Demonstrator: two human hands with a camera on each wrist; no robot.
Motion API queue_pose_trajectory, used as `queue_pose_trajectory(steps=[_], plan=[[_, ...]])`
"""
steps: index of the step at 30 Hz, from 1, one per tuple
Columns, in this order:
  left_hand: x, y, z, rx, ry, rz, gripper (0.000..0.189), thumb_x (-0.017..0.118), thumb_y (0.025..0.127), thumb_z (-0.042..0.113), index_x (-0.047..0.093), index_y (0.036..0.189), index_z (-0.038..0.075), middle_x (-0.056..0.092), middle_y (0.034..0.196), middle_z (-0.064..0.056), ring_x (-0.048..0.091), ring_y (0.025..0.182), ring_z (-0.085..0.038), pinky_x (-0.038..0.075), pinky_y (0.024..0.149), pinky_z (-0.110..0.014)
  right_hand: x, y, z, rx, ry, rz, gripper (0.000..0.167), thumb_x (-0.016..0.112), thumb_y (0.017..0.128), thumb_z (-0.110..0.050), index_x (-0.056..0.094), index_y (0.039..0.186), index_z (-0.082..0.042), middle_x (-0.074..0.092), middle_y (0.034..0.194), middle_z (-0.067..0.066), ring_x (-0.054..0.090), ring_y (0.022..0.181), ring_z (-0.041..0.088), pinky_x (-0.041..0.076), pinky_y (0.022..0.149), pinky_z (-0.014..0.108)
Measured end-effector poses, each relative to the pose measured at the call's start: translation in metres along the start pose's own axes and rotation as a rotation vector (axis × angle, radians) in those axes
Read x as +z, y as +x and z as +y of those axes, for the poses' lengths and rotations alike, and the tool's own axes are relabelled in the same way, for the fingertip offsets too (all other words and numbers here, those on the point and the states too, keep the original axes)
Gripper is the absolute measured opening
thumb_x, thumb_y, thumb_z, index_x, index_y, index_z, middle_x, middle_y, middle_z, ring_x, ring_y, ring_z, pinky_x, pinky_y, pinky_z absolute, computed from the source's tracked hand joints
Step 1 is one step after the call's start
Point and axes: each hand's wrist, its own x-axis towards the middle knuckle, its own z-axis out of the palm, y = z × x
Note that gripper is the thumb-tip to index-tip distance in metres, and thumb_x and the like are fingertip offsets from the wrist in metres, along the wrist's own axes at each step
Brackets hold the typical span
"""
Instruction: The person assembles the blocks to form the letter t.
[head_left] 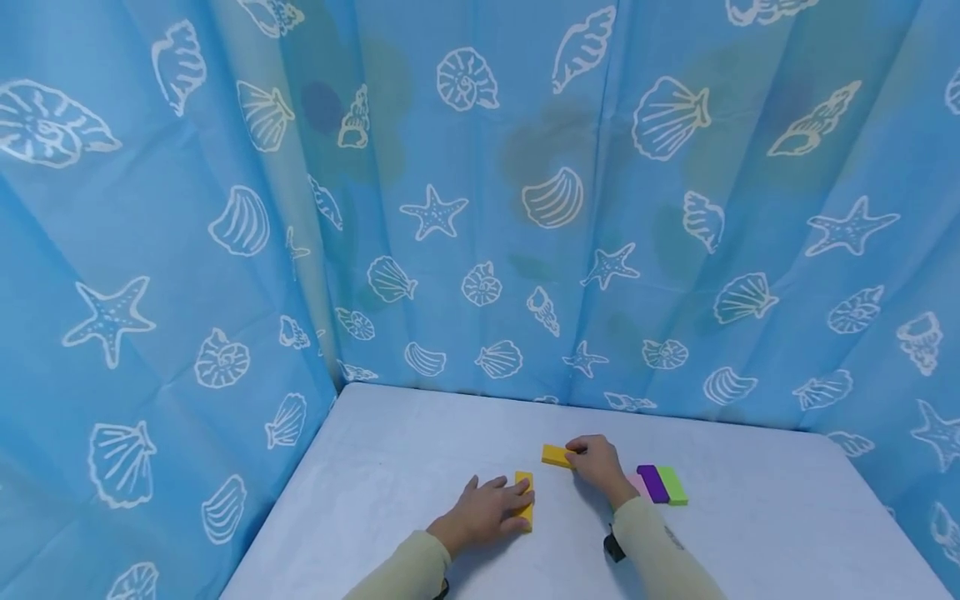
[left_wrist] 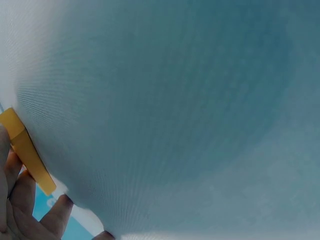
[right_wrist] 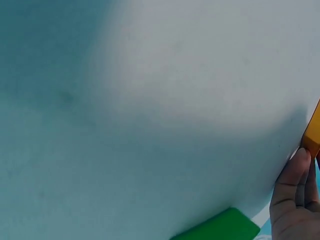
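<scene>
My left hand (head_left: 487, 510) lies with spread fingers across a yellow block (head_left: 524, 478) that stands lengthwise on the white table. In the left wrist view a seam crosses this yellow block (left_wrist: 31, 156) near one end, and the fingers rest along it. Farther back, my right hand (head_left: 598, 463) pinches the right end of another yellow block (head_left: 553, 455), which points to the left. Thumb and fingertips hold that yellow block (right_wrist: 313, 132) at the edge of the right wrist view.
Right of my right wrist, a pink block (head_left: 637, 482), a purple block (head_left: 652, 483) and a lime green block (head_left: 673, 486) lie side by side. Blue curtains (head_left: 480, 225) with shell prints hang behind and left of the white table (head_left: 420, 442).
</scene>
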Motion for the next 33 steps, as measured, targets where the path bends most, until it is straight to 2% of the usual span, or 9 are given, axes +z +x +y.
queue_pose_trajectory(steps=[7,15,27,33], plan=[[0.002,0.003,0.001,0.003,0.015,-0.005,0.054,0.054,0.093,0.059,0.049,0.144,0.040,0.042,0.153,0.018,0.045,0.140,-0.028,0.032,0.110,-0.068,0.002,0.000,-0.004,0.019,0.009,0.003,0.020,0.068,0.092,-0.010,0.072,0.110,-0.001,0.069,0.108,0.015,0.059,0.096,0.027,0.053,0.097,0.047],[-0.001,0.002,0.002,-0.009,0.044,-0.002,0.055,0.055,0.092,0.060,0.049,0.143,0.041,0.042,0.153,0.018,0.046,0.140,-0.027,0.033,0.109,-0.067,0.005,0.000,-0.013,-0.006,0.010,-0.006,0.017,0.069,0.091,-0.009,0.073,0.106,-0.002,0.069,0.103,0.013,0.059,0.091,0.025,0.055,0.094,0.045],[-0.001,0.002,0.002,-0.008,0.059,-0.001,0.053,0.056,0.093,0.057,0.050,0.143,0.041,0.043,0.152,0.019,0.047,0.138,-0.028,0.035,0.108,-0.068,0.022,0.002,-0.023,-0.018,0.051,0.004,0.014,0.071,0.090,-0.012,0.075,0.101,-0.003,0.071,0.100,0.011,0.059,0.090,0.024,0.054,0.093,0.045],[0.001,0.004,0.000,-0.005,0.070,-0.010,0.053,0.055,0.093,0.058,0.049,0.143,0.041,0.042,0.153,0.019,0.047,0.139,-0.027,0.035,0.108,-0.068,0.031,-0.001,-0.032,0.032,0.089,-0.002,0.014,0.072,0.090,-0.014,0.075,0.101,-0.006,0.071,0.104,0.012,0.060,0.092,0.024,0.053,0.096,0.047]])
